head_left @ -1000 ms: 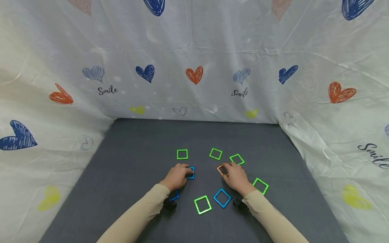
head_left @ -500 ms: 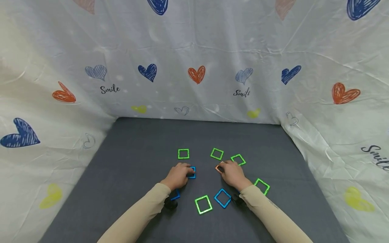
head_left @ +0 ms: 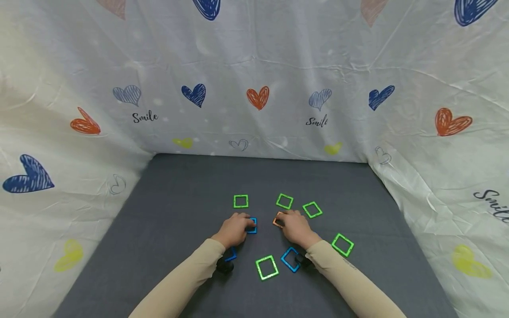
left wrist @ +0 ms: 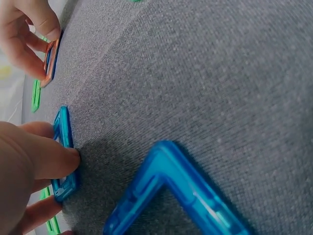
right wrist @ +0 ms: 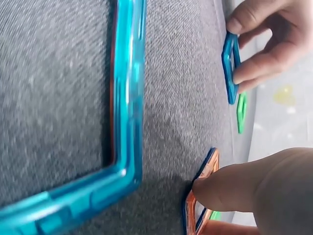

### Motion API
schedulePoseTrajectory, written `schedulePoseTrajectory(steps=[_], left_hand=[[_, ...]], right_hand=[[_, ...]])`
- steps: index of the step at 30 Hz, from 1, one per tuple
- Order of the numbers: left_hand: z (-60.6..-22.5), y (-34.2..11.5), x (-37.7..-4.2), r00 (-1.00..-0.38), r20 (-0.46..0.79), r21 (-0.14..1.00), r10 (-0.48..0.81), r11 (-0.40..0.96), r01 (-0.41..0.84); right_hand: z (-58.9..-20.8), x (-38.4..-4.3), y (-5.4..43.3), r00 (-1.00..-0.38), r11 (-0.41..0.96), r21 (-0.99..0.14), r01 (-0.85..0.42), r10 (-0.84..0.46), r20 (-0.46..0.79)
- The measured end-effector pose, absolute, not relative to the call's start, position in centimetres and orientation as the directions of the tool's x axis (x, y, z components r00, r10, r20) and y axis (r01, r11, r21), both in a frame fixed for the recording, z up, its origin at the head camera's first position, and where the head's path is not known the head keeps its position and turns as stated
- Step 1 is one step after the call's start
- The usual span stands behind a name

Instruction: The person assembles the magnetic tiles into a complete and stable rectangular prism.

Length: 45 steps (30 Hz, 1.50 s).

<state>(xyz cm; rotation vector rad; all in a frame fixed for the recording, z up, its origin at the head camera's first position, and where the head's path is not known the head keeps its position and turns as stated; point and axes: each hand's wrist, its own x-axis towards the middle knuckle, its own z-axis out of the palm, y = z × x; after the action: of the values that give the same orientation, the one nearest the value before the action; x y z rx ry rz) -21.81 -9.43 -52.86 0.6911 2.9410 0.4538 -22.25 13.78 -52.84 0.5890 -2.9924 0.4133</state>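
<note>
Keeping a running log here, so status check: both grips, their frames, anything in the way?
Left grip holds a blue frame. Right grip holds the orange frame. Those two frames apart. No other piece visible between them.

The head view looks forward and down from above; both wrist views, low and close, share the orange frame [right wrist: 190, 209].

Green frames [head_left: 259, 270], blue frames [left wrist: 66, 132], orange frame [right wrist: 191, 213] edged dark blue. Tabletop [head_left: 191, 190], dark grey; sleeves [head_left: 179, 276], beige. Curtain [head_left: 222, 117], white, with blue, orange and yellow hearts [head_left: 257, 98].
</note>
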Motion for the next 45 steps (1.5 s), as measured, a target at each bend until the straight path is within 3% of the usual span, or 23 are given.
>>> schedulePoseTrajectory(steps=[13, 45], left_hand=[[-52.4, -9.7, -21.9, -0.893, -0.023, 0.323, 0.449, 0.849, 0.419], [-52.8, -9.7, -22.0, -0.897, -0.022, 0.317, 0.441, 0.854, 0.412]], right_hand=[[-52.7, -22.2, 11.3, -0.915, 0.863, -0.319, -0.391, -0.401, 0.038], [-52.8, -21.6, 10.1, -0.854, 0.768, -0.399, -0.501, -0.515, 0.081]])
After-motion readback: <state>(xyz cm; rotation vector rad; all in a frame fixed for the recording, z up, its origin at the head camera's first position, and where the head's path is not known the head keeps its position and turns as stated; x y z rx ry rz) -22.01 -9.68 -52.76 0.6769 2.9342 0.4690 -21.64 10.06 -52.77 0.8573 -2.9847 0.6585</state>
